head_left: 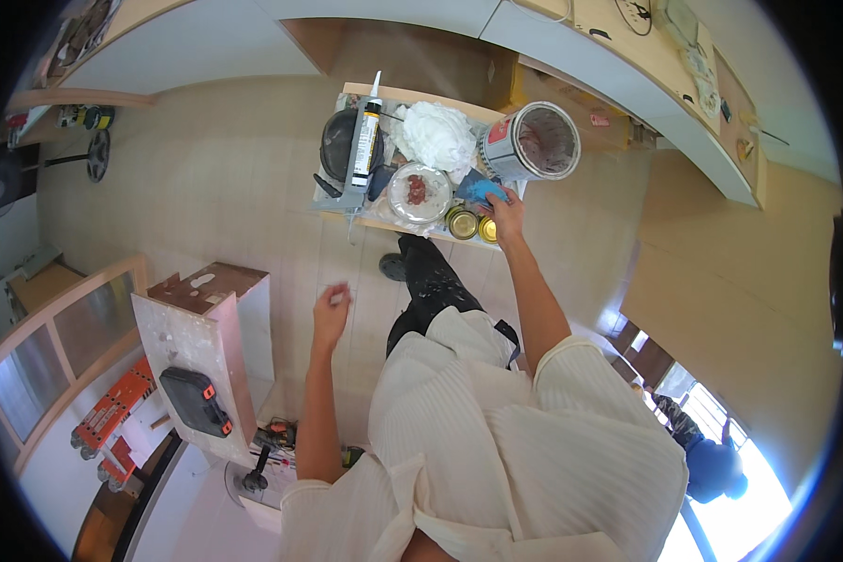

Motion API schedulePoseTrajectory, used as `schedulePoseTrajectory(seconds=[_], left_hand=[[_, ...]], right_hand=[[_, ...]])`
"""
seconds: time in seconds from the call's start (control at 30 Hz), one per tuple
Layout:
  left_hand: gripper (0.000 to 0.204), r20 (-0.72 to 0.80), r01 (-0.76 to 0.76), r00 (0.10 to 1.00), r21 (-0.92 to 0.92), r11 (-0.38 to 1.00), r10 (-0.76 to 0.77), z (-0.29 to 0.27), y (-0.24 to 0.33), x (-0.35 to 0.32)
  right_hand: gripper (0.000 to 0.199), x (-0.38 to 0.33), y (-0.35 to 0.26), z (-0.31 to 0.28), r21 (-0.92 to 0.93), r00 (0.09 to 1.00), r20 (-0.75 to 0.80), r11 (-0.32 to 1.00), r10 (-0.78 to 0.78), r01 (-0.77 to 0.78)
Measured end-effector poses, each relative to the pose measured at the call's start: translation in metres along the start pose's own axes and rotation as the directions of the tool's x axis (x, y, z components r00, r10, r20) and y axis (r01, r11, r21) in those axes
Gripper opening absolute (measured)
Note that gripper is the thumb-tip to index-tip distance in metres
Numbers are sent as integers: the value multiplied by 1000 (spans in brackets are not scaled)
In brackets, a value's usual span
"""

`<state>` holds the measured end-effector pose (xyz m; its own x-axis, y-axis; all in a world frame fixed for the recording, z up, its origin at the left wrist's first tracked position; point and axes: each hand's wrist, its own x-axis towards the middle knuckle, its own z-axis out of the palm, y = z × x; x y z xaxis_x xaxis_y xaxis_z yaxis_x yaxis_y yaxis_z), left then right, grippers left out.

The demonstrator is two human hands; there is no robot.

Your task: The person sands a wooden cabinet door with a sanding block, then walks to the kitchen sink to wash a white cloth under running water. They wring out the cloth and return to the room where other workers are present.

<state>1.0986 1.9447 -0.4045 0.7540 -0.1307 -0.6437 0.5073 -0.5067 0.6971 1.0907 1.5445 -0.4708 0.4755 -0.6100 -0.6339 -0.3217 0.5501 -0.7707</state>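
Clock read from frame centre. Right hand (507,217), 2 o'clock: narrow, fingertips appear pinched on a blue item (482,191) (kind unclear) at the surface's (403,223) near edge. Left hand (332,300), 9 o'clock: blurred, half-curled; cannot tell how far closed. Step, judged: handling the blue item, pick-up or set-down uncertain. Next move calls for a secure pinch clear of the gold-lidded jars (462,223).

Surface, 12 o'clock: clear tub (404,196) with reddish matter; white crumpled material (436,136) beyond; sealant tube (366,145) at 11; metal pail (503,150) at 1. Room: black case (193,401) at 8, another person (712,459) at 4.
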Motion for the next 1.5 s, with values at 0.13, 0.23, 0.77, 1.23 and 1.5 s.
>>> schedulePoseTrajectory(seconds=[0.13,0.23,0.77,1.23,1.5], left_hand=[[33,85,-63,994,-63,996,68,63,65,127],[43,42,-144,989,-11,989,145,120,82,217],[18,120,-164,978,-79,983,173,186,149,280],[16,64,-156,878,-899,410,474,-55,203,147],[21,-426,-434,901,-889,146,87,-350,114,155]], right_hand=[[31,26,11,-20,-208,996,-63,975,64,-75],[33,44,16,-26,-410,996,-46,908,78,-90],[35,89,41,-43,-671,1000,28,741,-3,21],[38,-6,1,23,-938,788,-95,321,-608,135],[23,-132,48,383,-366,349,891,-6,-291,931]])
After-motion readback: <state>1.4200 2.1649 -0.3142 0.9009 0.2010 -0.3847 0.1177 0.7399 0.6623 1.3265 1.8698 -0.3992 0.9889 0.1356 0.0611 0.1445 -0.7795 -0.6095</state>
